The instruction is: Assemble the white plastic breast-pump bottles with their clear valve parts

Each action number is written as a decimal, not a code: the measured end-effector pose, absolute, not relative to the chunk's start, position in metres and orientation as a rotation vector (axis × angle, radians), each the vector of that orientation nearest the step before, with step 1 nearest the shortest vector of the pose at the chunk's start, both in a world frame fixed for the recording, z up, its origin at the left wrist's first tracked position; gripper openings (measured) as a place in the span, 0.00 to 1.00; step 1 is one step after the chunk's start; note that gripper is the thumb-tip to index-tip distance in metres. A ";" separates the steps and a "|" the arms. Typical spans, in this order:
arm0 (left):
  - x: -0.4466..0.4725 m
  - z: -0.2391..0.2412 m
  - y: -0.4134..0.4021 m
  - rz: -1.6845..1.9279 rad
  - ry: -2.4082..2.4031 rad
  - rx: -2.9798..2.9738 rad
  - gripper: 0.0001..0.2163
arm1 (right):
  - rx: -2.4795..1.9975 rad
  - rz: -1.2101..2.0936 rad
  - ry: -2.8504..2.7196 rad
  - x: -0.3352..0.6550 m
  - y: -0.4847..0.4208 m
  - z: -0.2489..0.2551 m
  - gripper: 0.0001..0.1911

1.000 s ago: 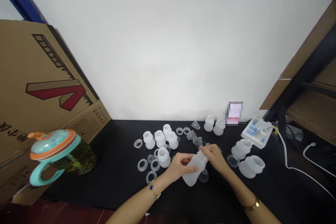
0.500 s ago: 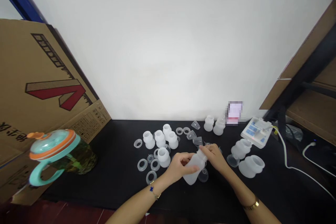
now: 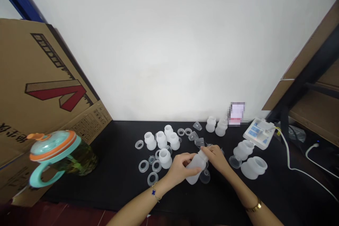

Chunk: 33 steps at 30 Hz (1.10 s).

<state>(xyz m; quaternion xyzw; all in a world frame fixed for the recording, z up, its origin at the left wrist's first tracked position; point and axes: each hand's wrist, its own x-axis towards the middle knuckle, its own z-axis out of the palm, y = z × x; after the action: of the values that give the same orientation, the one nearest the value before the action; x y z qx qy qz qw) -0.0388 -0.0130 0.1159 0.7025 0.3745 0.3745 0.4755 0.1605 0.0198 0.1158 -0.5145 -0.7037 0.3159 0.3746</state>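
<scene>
Between my hands a translucent white baby bottle (image 3: 195, 171) is held tilted, its neck up to the right. My left hand (image 3: 178, 169) is closed around its body, thumb across the front. The fingers of my right hand (image 3: 215, 158) are closed on the neck end, where a collar ring seems to sit; the fingers partly hide it. Just below the bottle lies a clear round piece (image 3: 204, 176). Left of my hands stand several open white bottles (image 3: 165, 159), with loose screw rings (image 3: 153, 178) around them.
Clear caps (image 3: 193, 136) lie behind my hands on the black table (image 3: 113, 169). Two bottles (image 3: 221, 127) stand by the wall, and two more (image 3: 253, 168) lie at right near a white power strip (image 3: 259, 133) with cables. A teal-lidded jug (image 3: 63, 155) stands far left by a cardboard box (image 3: 53, 77).
The bottle's base has shifted slightly upward and my left hand has moved a little with it. My right hand stays on the neck. Nothing else has visibly moved.
</scene>
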 end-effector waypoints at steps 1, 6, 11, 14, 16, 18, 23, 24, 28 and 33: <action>-0.038 0.116 -0.014 0.923 0.932 1.728 0.14 | -1.323 0.805 -1.805 0.160 0.020 0.116 0.27; -0.038 0.119 -0.017 0.931 1.002 1.771 0.18 | -1.355 0.784 -1.820 0.160 0.021 0.115 0.26; -0.038 0.121 -0.018 0.920 1.048 1.840 0.19 | -1.392 0.765 -1.827 0.160 0.020 0.115 0.25; -0.038 0.120 -0.018 0.924 1.083 1.872 0.19 | -1.408 0.756 -1.831 0.159 0.020 0.116 0.25; -0.037 0.118 -0.019 0.938 1.101 1.891 0.20 | -1.418 0.754 -1.834 0.159 0.019 0.116 0.25; -0.037 0.116 -0.019 0.958 1.113 1.913 0.22 | -1.425 0.755 -1.839 0.159 0.019 0.117 0.25; -0.037 0.111 -0.019 0.980 1.151 1.974 0.23 | -1.437 0.747 -1.843 0.158 0.018 0.118 0.24; -0.037 0.110 -0.019 0.982 1.162 1.987 0.23 | -1.438 0.744 -1.843 0.158 0.018 0.118 0.24; -0.036 0.106 -0.019 0.988 1.203 2.051 0.25 | -1.449 0.733 -1.841 0.157 0.017 0.116 0.24; -0.035 0.100 -0.019 1.013 1.239 2.141 0.26 | -1.456 0.720 -1.830 0.157 0.018 0.111 0.24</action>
<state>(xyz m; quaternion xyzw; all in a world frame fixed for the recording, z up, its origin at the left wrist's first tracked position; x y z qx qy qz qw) -0.0352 -0.0186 0.1003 0.7791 0.4508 0.3688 0.2321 0.1572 0.0178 0.1114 -0.5595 -0.7033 0.2766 0.3404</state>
